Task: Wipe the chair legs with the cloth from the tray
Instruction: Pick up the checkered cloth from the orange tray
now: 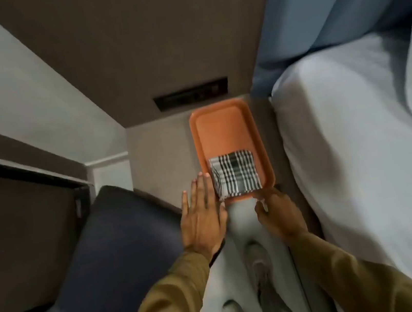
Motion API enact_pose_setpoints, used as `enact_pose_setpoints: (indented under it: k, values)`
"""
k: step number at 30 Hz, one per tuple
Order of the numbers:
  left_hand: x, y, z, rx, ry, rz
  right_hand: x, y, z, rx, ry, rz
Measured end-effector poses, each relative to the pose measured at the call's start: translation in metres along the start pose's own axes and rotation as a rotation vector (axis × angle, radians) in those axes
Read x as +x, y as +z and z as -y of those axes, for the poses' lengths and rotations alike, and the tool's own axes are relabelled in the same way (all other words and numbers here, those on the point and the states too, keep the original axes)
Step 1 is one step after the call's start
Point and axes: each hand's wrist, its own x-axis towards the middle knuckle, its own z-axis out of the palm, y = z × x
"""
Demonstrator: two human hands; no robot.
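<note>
An orange tray (219, 126) lies on a brown bedside surface. A folded black-and-white checked cloth (234, 174) rests in its near end. My left hand (202, 217) is flat with its fingers apart, just left of the tray, its fingertips beside the cloth's left edge. My right hand (280, 215) is at the tray's near right corner with its fingers curled; whether it grips the tray rim is unclear. A dark padded chair (117, 250) stands at the lower left; its legs are hidden.
A bed with white sheets (361, 158) and a blue headboard (323, 2) fills the right side. A dark desk edge (13, 172) runs along the left. A black wall panel (191, 94) sits behind the tray. My shoes show on the pale floor (218, 275) below.
</note>
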Motion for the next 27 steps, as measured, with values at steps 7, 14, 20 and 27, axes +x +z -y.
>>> enact_pose_setpoints:
  k: [7,14,20,27]
  values:
    - [0.046,0.101,0.017,-0.065,-0.064,0.050,0.103,0.067,-0.059,0.170,0.095,-0.111]
    - [0.072,0.106,0.021,-0.040,-0.048,0.118,0.187,0.092,-0.050,0.233,0.275,-0.165]
    - [0.062,0.088,0.022,-0.106,-0.038,0.073,0.206,0.090,-0.046,0.414,0.422,-0.177]
    - [0.038,0.066,0.035,-0.107,-0.053,0.054,0.182,0.079,-0.039,0.654,0.248,-0.052]
